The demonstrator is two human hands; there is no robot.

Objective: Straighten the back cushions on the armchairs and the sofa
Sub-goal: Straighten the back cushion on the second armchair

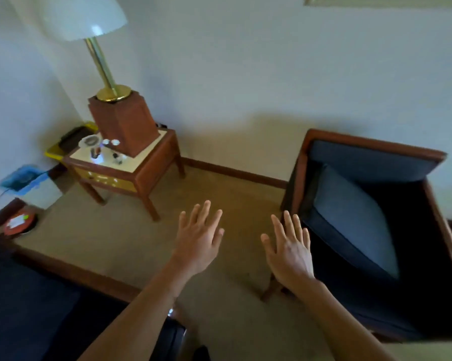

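A wood-framed armchair (370, 147) with dark blue upholstery stands at the right against the wall. A blue cushion (355, 220) lies tilted on its seat, leaning toward the left arm. At the lower left is part of another dark blue seat with a wooden edge (71, 272). My left hand (200, 238) hovers over the carpet with fingers spread, holding nothing. My right hand (288, 246) is also spread and empty, just left of the armchair's front corner, touching nothing.
A wooden side table (151, 168) in the corner carries a brass lamp on a wooden block (123, 123) and small glass items. A yellow bin (54, 149), a blue-lined bin (21, 179) and a round orange object (20, 224) sit along the left wall. Beige carpet (219, 194) lies between the furniture.
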